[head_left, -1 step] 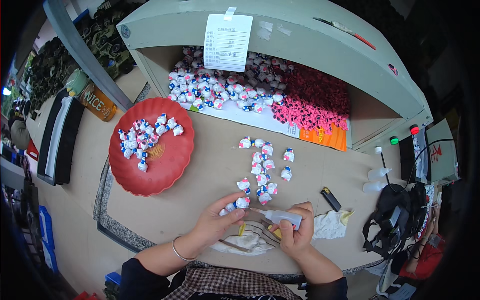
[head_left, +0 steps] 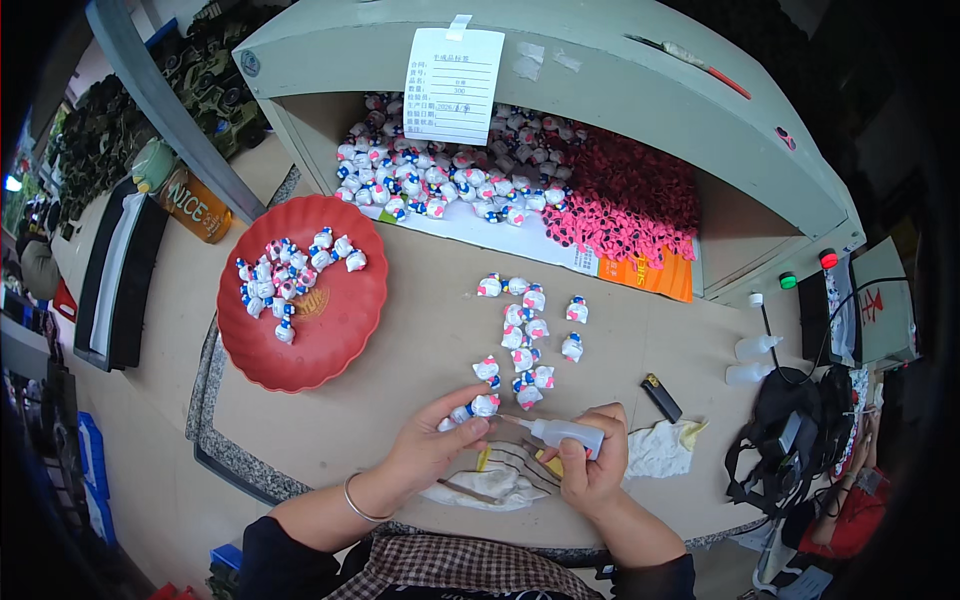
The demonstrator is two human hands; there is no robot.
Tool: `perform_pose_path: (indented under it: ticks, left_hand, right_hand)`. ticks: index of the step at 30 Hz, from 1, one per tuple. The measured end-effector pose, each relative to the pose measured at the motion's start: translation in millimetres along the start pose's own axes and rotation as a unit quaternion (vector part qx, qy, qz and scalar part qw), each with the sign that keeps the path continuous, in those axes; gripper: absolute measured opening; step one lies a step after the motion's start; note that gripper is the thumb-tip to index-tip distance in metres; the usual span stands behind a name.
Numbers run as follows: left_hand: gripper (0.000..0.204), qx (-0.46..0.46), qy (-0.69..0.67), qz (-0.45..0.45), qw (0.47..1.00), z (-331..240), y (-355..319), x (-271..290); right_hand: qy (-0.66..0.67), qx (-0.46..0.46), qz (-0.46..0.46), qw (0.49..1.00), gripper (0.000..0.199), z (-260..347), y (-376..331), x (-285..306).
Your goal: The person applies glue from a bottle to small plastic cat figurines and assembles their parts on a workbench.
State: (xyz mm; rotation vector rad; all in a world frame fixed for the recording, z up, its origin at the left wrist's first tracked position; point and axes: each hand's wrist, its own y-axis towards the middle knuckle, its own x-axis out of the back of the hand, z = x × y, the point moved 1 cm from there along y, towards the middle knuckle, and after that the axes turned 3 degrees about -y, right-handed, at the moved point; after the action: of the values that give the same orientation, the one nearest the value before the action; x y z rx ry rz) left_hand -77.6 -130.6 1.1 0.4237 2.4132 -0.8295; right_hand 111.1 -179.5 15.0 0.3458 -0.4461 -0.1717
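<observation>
My left hand (head_left: 436, 436) pinches a small white figurine (head_left: 485, 405) with blue and pink parts between thumb and fingers. A second white and blue piece (head_left: 458, 415) shows by the same fingers; whether it is held or joined on cannot be told. My right hand (head_left: 592, 470) is closed round a translucent squeeze bottle (head_left: 566, 434), lying nearly level. Its thin nozzle (head_left: 515, 421) points left, close to the figurine; contact is unclear. Beyond my hands, several like figurines (head_left: 527, 330) stand in loose rows on the table. Under the bottle lies a stained cloth (head_left: 500, 478).
At left stands a red scalloped bowl (head_left: 240, 345) with several figurines. A grey cabinet shelf (head_left: 640, 90) at the back holds piled figurines (head_left: 420, 180) and pink parts (head_left: 615, 230). To the right are a black lighter (head_left: 662, 398), a white rag (head_left: 660, 450), bottles (head_left: 748, 373) and a black bag (head_left: 790, 440).
The taped paper label on the cabinet has swung slightly left at its lower end. My hands, the figurine and the squeeze bottle have not visibly moved.
</observation>
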Motion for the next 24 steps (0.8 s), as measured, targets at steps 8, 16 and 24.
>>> perform_pose_path:
  ticks: [8,16,24]
  left_hand:
    - [0.039,-0.002,-0.01,0.022,1.0,-2.3,3.4,-0.3]
    - [0.039,0.018,-0.03,0.049,0.998,3.6,1.5,3.3]
    - [0.039,0.014,-0.046,0.052,0.998,3.2,3.9,4.6]
  right_hand:
    - [0.263,-0.154,-0.07,0.95,0.021,9.7,19.2,7.1]
    - [0.146,-0.241,-0.017,0.959,0.015,-13.4,72.3,27.6]
    - [-0.283,0.004,-0.033,0.958,0.017,-76.8,163.9,12.2]
